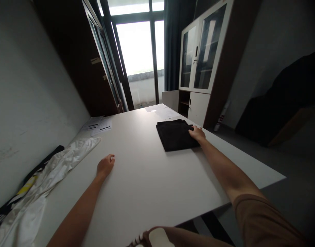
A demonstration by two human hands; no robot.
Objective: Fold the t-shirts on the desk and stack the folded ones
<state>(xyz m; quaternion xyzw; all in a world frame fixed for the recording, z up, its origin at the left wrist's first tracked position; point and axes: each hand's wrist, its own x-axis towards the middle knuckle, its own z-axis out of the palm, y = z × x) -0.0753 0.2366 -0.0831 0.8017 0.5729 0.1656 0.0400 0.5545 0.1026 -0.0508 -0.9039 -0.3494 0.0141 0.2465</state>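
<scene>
A flat, folded black cloth (175, 135) is on the right half of the white table (137, 178), its layers slightly out of line at the far edge. My right hand (198, 133) grips its right edge, thumb on top and the other fingers partly hidden. Farther left and nearer to me, my left hand (106, 165) rests on the bare tabletop with its fingers curled in and nothing visible in them. To the left of that hand, a crumpled white satiny cloth (62, 164) stretches along the table's left side.
Between the white cloth and the wall is a black and yellow fabric (28, 185). Printed papers (98, 125) are at the far left corner, and more sheets (161, 111) at the far end. Beyond the table stands a glass-doored cabinet (198, 61), a lower door (171, 100) hanging open.
</scene>
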